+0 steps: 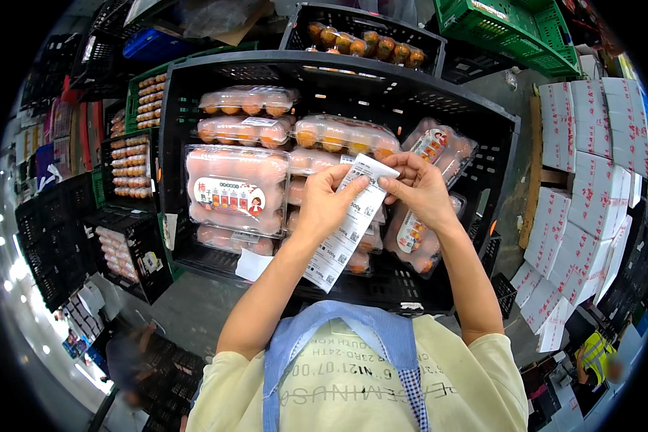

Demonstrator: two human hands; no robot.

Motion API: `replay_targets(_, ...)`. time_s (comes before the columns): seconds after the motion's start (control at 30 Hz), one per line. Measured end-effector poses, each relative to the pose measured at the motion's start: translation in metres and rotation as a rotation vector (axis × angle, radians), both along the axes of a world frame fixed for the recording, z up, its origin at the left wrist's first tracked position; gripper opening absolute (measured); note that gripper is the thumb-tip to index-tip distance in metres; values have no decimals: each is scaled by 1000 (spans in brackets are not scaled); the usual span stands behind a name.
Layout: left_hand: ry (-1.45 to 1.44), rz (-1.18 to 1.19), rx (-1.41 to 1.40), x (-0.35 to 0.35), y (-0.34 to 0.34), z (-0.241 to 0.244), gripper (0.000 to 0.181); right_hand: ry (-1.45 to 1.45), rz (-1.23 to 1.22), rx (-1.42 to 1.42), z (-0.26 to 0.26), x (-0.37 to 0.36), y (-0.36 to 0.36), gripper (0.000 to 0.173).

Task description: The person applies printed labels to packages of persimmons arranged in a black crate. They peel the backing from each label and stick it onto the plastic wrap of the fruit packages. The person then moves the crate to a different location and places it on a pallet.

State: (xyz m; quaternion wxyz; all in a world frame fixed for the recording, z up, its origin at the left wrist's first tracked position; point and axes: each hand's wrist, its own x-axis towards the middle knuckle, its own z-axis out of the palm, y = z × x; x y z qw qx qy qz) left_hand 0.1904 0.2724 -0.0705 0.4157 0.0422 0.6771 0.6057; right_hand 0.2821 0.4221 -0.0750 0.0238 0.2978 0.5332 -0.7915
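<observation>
Both hands are over a black plastic crate [324, 65] of fruit packs. My left hand [329, 200] grips a strip of printed white labels [351, 221], its thumb lying across the upper part. The thumb and fingers of my right hand [413, 186] pinch the strip's top right corner. Below the hands the strip hangs down at a slant, bearing print and square codes. A clear plastic clamshell [237, 186] of orange fruit, in pale wrapping and with an oval label, lies to the left. More clamshells [345, 135] are stacked beyond my hands, and others [437, 143] lean at the right.
Another black crate [437, 54] with orange fruit stands behind, beside a green crate [513, 38]. White cartons [588, 216] with red print are stacked at the right. Fruit-filled crates [124, 254] line the left. People [596, 356] are at the lower right and lower left.
</observation>
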Motion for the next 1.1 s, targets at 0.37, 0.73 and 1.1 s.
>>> replay_targets(0.37,-24,108,-15,11,27,-32,24,-159,-132,278,-15,-8,21,18)
replay_targets(0.73,-66,91,-150,-4,44,-46,27,-235,-40,572,-69,-48,58,25)
replay_targets(1.1,33,67,-302,-3,37,-51,38,-338,69,608,-97,-54,60,26)
